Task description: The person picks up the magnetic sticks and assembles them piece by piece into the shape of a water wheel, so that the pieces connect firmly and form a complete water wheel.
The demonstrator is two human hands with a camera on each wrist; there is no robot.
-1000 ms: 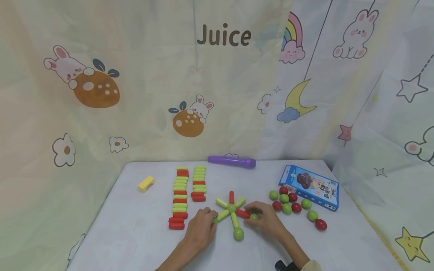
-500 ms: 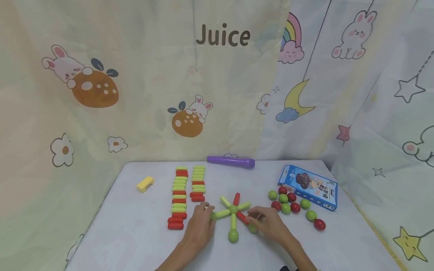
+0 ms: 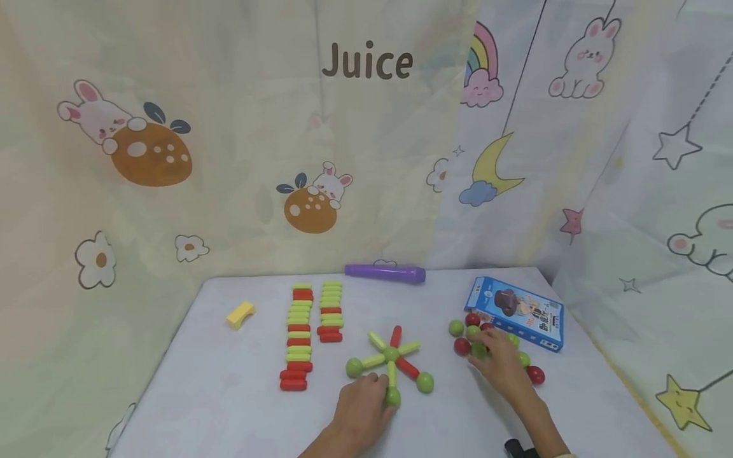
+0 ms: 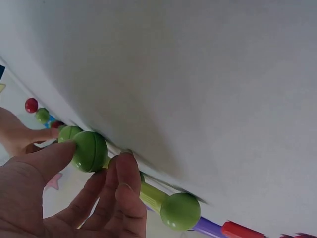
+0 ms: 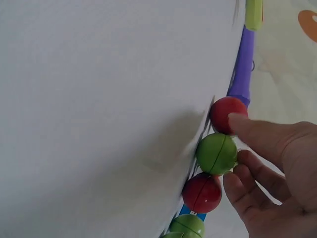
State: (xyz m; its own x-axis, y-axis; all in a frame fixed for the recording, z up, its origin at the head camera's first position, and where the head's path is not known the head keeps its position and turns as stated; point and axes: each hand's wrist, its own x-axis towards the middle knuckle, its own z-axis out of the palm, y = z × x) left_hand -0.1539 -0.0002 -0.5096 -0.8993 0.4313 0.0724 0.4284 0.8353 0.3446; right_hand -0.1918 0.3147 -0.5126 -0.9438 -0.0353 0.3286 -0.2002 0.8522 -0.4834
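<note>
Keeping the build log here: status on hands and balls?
Left hand pinching green ball at end of nearest stick. Right hand at loose green ball. Red balls crowd it.

On bench [image 3: 229, 401]: rod rows [image 3: 299, 328] L of star build [image 3: 391, 354]; balls [image 3: 460, 346] R w/ box [image 3: 521, 312] behind; block [image 3: 240, 313] far L; wand [image 3: 385, 273] at back.

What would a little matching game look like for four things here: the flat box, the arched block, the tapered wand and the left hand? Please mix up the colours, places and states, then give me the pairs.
Things
1. flat box
2. arched block
3. tapered wand
4. left hand

Descriptions
A. purple, near the table's back edge
B. pinching a green ball
C. blue, on the table's right side
D. yellow, on the table's left side

Pairs: 1-C, 2-D, 3-A, 4-B
</note>
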